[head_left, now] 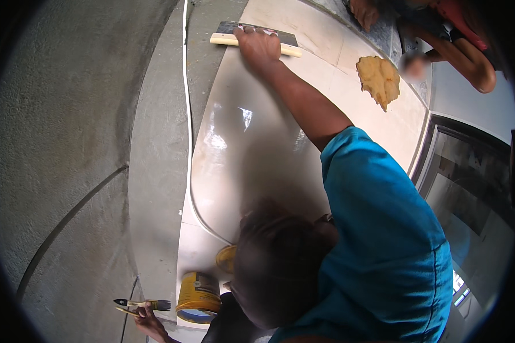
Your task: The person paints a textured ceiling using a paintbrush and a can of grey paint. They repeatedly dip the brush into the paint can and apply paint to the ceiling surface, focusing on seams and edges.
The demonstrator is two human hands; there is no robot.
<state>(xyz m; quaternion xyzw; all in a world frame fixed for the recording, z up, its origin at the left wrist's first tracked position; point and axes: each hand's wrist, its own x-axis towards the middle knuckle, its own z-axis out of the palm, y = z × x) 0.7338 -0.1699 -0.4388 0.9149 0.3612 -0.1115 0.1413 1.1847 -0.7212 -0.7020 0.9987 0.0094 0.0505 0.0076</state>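
Observation:
At the far end of a glossy pale panel surface (212,188), my right hand (260,48) is closed on a wide putty knife (286,50), with a long cream grip and a grey blade. My right arm stretches out to it from a blue sleeve. Low at the left, my left hand (149,324) closes round a paintbrush (157,304) with dark bristles. A thin pale stick or handle (127,312) also sticks out there. Beside this hand stands a yellow bucket (195,290), its opening partly visible. A dark rounded shape (286,263) covers the lower centre; I cannot make out its kind.
A white cable (187,108) runs along the panel's left side toward another yellow container (226,259). Rough grey wall (63,131) fills the left. An irregular tan piece (379,81) lies at the upper right, near another person's arm (469,66). A dark-framed door (463,177) stands right.

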